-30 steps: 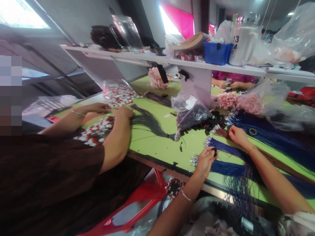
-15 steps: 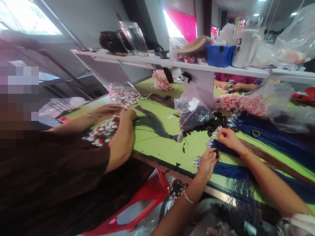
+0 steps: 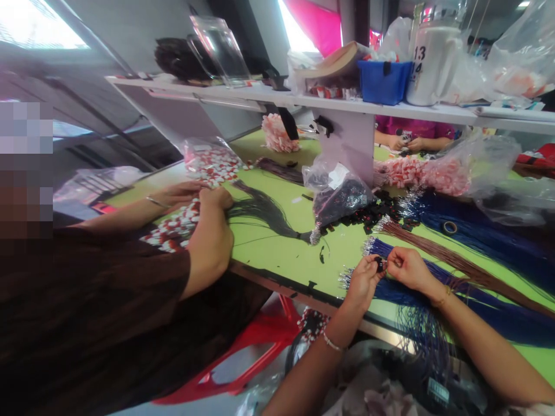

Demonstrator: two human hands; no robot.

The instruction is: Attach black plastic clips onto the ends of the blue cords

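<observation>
L hand (image 3: 365, 280) grip holds 1 blk pc (image 3: 380, 264) nr bench (image 3: 269, 245) front edge; R hand (image 3: 407, 268) grip pinched narrow beside it, on what can't tell. Pc looks mid-work; loose blk pcs (image 3: 384, 209) remain, total done unclear. Clear bag (image 3: 340, 196), back from front edge: dark pcs, prob. same. Blue bin (image 3: 385, 86), shelf (image 3: 260, 93) front edge: wht/orange bits.

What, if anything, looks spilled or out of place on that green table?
Loose black pieces lie scattered beside the clear plastic bag, perhaps spilled. One dark scrap lies apart on the green tabletop, looking stray. Blue strands droop untidily over its near edge.
</observation>
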